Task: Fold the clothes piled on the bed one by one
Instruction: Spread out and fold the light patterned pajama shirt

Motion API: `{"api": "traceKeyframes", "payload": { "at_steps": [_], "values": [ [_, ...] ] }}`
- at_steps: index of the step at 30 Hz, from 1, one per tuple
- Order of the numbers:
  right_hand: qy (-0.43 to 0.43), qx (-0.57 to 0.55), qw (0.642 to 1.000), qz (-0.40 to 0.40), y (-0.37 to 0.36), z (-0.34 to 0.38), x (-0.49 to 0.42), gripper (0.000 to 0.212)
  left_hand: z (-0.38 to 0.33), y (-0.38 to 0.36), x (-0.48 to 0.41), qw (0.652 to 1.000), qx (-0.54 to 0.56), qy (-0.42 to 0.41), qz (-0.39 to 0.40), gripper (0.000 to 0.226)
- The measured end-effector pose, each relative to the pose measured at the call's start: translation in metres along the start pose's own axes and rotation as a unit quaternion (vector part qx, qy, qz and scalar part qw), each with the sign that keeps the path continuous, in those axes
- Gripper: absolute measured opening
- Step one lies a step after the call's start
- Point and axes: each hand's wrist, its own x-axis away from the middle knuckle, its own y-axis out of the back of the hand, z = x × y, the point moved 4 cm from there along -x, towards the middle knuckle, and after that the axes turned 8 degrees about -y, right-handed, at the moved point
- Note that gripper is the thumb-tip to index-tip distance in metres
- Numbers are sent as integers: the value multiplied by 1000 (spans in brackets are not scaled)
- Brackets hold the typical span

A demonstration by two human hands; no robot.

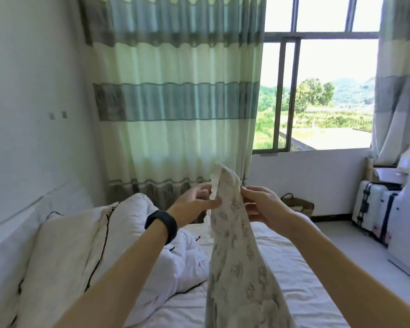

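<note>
Printed garment (237, 245) pinched between left hand (194, 204) and right hand (265, 209).

head-worn view, facing forward over bed (282, 275)

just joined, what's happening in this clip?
A person is holding up a pale cream printed fabric garment over a white-sheeted bed. The left hand, with a black band on its wrist, pinches the frilly edge near the top, and the right hand grips the other side. The garment hangs down unfolded between the arms, so folding has not started. White pillows and bedding lie bunched on the left of the bed.
</note>
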Motion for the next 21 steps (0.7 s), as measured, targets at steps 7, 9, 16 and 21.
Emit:
{"api": "traceKeyframes", "payload": {
  "at_steps": [7, 9, 16, 21],
  "values": [
    [-23, 38, 998, -53, -7, -15, -12, 35, -11, -3, -2, 996, -10, -65, -68, 28],
    [-16, 23, 996, -80, -7, -19, -13, 30, -17, 1, -6, 993, -2, -73, -97, 26],
    [51, 9, 998, 34, -28, -27, -9, 75, -14, -10, -24, 991, 36, -21, -131, 13],
    [114, 245, 957, -102, -29, -26, -24, 48, -6, -16, -32, 989, 64, 17, -132, 16]
  ]
}}
